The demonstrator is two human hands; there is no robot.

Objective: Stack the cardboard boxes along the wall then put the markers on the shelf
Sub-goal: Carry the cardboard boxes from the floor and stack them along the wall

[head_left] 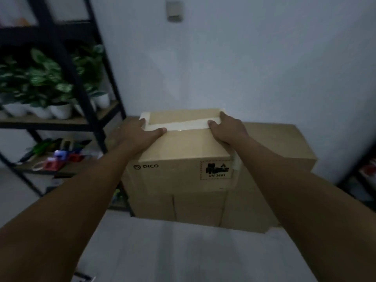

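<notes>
Against the wall, centre: small cardboard box (184,151) w/ "PICO" print + "UN 3481" label, sitting on top of a bigger cardboard box (280,147); pale tape strip across its lid.
Big box: on the floor (183,255), back edge close to the white wall (254,64); small box sits toward its left-front part, right part of its top bare.
Left hand (140,133): flat on small box's left top edge, fingers over the left side, thumb lying across the tape; open palm pressing, not clenched.
Right hand (227,129): on small box's right top edge, fingers reaching to the far right corner, thumb on the tape; also spread, holding the box side.
Both forearms: stretched fwd from bottom corners of view.
Shelf unit (89,94): black frame, wood boards, left of the boxes, just beside them.
Mid shelf: potted plants (40,84) in white pots, in a row.
Lower shelf: mixed small items (59,157), red/blue/green, blurry; can't tell if markers are among them.
Wall, up top: small grey plate (174,11).
Far right edge: another dark rack (364,174), mostly cut off.
Lighting: dim, detail soft.
</notes>
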